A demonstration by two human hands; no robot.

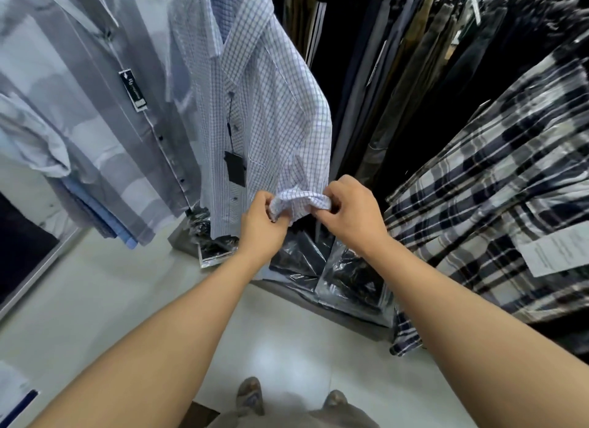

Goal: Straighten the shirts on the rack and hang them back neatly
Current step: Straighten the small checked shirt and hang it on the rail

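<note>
The bunched sleeve cuff (299, 201) of the checked shirt (271, 109) is pinched by left hand (259, 223) and right hand (350, 214). Straightening step is judged underway. Next, cuff likely needs to be unrolled and pulled flat.

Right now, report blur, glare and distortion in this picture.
Head view: grey shirt at left smeared soft; cuff pinched by left hand and right hand sharp; glare glints on the plastic bags below; wide-angle distortion fans the hanging clothes outward.

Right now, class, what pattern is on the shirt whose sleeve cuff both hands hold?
A fine dark-blue check on white shirt, seen in the head view.
</note>
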